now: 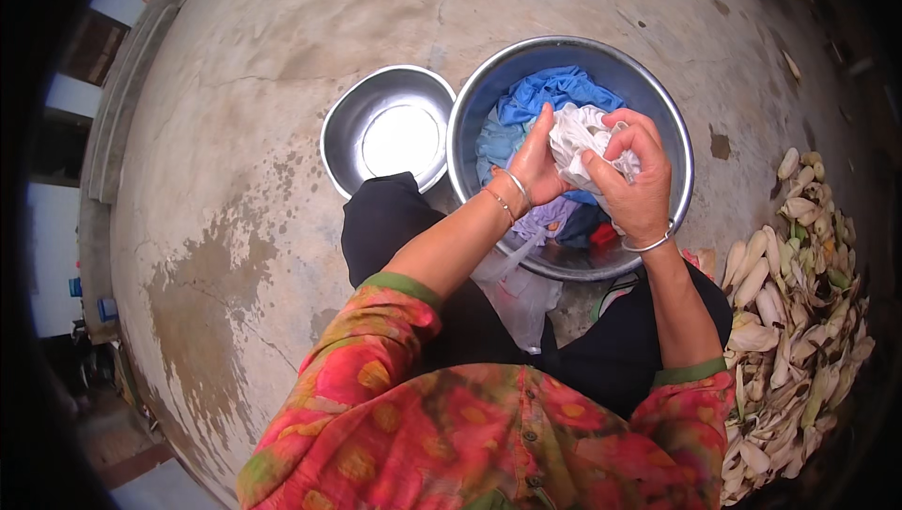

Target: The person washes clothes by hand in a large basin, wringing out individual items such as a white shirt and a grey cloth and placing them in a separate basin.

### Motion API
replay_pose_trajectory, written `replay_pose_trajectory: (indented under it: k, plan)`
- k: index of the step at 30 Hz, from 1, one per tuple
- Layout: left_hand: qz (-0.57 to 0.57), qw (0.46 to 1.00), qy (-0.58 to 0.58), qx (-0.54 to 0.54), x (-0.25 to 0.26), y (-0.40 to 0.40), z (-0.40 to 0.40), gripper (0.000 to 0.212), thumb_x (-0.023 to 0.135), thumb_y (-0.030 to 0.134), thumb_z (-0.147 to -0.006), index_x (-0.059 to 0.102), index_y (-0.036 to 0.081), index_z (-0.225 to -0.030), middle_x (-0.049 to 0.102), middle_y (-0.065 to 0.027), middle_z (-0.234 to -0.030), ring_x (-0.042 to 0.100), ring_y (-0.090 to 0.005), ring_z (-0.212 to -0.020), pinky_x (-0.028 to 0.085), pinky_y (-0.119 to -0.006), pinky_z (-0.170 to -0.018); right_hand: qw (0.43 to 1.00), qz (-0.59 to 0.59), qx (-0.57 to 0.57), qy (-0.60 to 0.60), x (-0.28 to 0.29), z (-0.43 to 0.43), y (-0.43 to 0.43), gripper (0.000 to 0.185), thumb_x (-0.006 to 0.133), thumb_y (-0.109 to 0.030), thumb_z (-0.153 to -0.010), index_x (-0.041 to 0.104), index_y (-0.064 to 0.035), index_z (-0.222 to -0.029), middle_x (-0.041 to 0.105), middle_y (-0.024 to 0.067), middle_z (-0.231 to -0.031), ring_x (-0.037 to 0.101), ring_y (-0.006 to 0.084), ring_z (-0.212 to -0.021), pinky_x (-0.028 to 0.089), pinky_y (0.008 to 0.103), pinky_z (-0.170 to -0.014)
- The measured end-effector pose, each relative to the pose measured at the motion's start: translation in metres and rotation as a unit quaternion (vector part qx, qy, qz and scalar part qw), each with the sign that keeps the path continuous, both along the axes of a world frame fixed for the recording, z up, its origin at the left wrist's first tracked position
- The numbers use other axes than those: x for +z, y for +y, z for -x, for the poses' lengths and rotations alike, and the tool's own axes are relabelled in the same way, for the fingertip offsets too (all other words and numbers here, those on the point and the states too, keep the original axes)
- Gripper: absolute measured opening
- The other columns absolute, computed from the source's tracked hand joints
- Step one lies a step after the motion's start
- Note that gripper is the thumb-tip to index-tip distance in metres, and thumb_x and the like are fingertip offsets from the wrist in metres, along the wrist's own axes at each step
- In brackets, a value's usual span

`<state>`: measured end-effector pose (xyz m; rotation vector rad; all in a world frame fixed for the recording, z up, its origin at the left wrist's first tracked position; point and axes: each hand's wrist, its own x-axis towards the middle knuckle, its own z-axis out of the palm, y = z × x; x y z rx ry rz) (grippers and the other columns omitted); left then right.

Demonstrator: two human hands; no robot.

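Note:
Bunched white cloth is held between my two hands above a large metal basin. My left hand grips its left side, thumb up. On the other side, my right hand pinches the cloth with curled fingers. Below lie a blue garment, a light teal cloth, a lavender cloth, a dark blue cloth and a red piece. The cloth and my hands hide part of the pile.
A smaller shiny metal basin stands left of the large one. A translucent plastic bag hangs between my knees. Corn cobs in husks are heaped at the right. Wet patches mark the concrete floor. A raised step runs along the left.

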<state>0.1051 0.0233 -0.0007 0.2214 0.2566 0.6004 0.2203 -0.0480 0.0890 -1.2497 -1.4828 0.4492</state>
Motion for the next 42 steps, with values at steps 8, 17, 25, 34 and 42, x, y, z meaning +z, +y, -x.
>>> replay_pose_trajectory:
  k: [8,17,25,34,42]
  plan:
    - [0.048,0.996,-0.076,-0.012,-0.023,-0.015,-0.02,0.036,0.039,0.027,-0.095,0.05,0.006,-0.121,0.059,-0.0083,-0.113,0.06,-0.0207,-0.097,0.048,-0.035,-0.087,0.99,0.025,-0.106,-0.092,-0.044,0.001,0.025,0.019,0.069,-0.011,-0.07,0.05,-0.0046,-0.07,0.057,0.0117,-0.091,0.055,0.0285,-0.086,0.044,0.0345,-0.075]
    - [0.074,0.996,-0.03,0.026,-0.022,0.013,0.001,0.036,0.043,0.036,-0.093,0.055,0.009,-0.113,0.062,-0.0096,-0.103,0.06,-0.0222,-0.093,0.049,-0.037,-0.084,0.994,0.024,0.008,-0.11,-0.03,0.029,0.007,0.014,0.071,-0.012,-0.069,0.06,-0.005,-0.072,0.057,0.0087,-0.09,0.053,0.0262,-0.089,0.041,0.0341,-0.082]
    - [-0.039,0.99,0.114,0.069,0.002,-0.012,-0.028,0.028,0.038,0.008,-0.091,0.052,0.006,-0.116,0.06,-0.0069,-0.109,0.06,-0.0198,-0.098,0.05,-0.033,-0.084,0.962,0.151,-0.223,-0.035,-0.075,-0.039,0.054,0.019,0.064,-0.019,-0.077,0.058,-0.0015,-0.074,0.058,0.0113,-0.079,0.055,0.028,-0.078,0.043,0.035,-0.072]
    - [0.05,0.998,-0.022,-0.006,-0.021,0.024,0.008,0.032,0.045,0.035,-0.092,0.057,0.009,-0.106,0.063,-0.0074,-0.096,0.061,-0.022,-0.086,0.05,-0.035,-0.081,0.985,-0.033,-0.031,-0.165,-0.04,0.043,0.002,0.014,0.067,-0.014,-0.073,0.061,-0.0093,-0.085,0.055,0.0064,-0.095,0.047,0.0284,-0.098,0.037,0.0378,-0.087]
    - [-0.021,0.986,0.16,0.053,0.005,-0.019,-0.035,0.032,0.035,0.021,-0.096,0.053,0.004,-0.115,0.061,-0.0077,-0.108,0.06,-0.0211,-0.099,0.048,-0.035,-0.087,0.971,0.083,-0.219,0.041,-0.085,-0.05,0.05,0.014,0.059,-0.017,-0.083,0.06,-0.0034,-0.087,0.06,0.0129,-0.084,0.058,0.028,-0.079,0.045,0.0353,-0.073]
